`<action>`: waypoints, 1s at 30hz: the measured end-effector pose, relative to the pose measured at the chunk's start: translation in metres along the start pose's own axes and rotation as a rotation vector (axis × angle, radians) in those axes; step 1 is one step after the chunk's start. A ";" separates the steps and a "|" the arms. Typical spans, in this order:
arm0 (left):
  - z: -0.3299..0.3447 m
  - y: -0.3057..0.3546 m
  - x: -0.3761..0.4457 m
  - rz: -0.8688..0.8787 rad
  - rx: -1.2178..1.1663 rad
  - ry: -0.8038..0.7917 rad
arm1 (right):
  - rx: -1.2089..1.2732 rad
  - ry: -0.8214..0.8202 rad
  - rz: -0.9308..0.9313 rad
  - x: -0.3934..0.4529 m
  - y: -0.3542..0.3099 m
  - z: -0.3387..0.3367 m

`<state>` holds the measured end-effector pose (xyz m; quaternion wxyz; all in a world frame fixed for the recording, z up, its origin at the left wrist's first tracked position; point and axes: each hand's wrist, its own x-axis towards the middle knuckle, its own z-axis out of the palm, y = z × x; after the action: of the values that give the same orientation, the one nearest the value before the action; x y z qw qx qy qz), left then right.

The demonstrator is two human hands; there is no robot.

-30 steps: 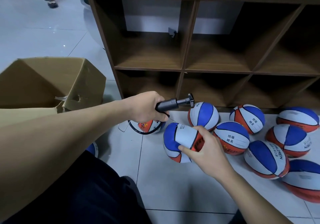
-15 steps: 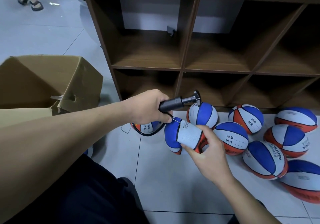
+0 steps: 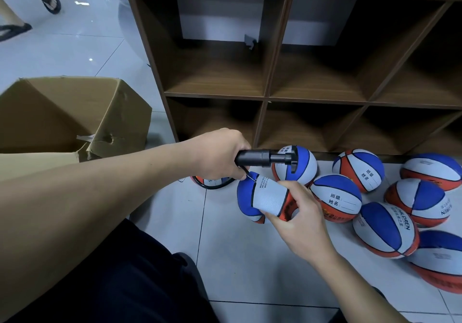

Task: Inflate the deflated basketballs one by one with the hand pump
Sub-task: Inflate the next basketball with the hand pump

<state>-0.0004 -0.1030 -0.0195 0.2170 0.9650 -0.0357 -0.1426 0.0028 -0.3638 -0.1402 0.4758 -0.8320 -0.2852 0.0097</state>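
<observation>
Black pump [image 3: 265,159]: gripped by the left hand [image 3: 220,157], fingers curled round the barrel; needle now brought down to the ball
Deflated basketball [image 3: 265,197]: pinched by the right hand [image 3: 297,220], lifted nearer the pump than before
Meaning: valve judged about to be entered
Inflated balls [image 3: 335,197]: grouped on the floor beside the shelf [image 3: 272,72]

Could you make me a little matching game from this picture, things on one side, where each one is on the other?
Things:
1. hand pump
2. deflated basketball
3. cardboard box
4. wooden shelf

Places:
A. gripped by the right hand
B. open on the floor, far left
C. gripped by the left hand
D. behind the balls

Pairs: 1-C, 2-A, 3-B, 4-D
</observation>
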 end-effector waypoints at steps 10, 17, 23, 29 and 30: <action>0.007 0.013 -0.003 -0.038 0.001 -0.012 | -0.121 0.004 -0.050 0.005 -0.001 0.000; 0.020 0.016 0.003 -0.078 -0.107 0.005 | -0.057 0.040 -0.032 0.009 -0.008 -0.002; 0.027 0.021 0.002 -0.041 -0.100 -0.001 | -0.071 0.061 -0.057 0.004 -0.007 0.003; 0.028 0.019 0.001 -0.014 -0.067 0.009 | 0.016 0.023 0.034 0.008 -0.011 -0.007; 0.027 0.017 0.002 -0.018 -0.074 0.013 | 0.010 0.011 0.045 0.010 -0.012 -0.010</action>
<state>-0.0070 -0.1295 -0.0359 0.2515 0.9576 -0.0202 -0.1393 0.0083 -0.3619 -0.1228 0.4810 -0.8360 -0.2636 0.0174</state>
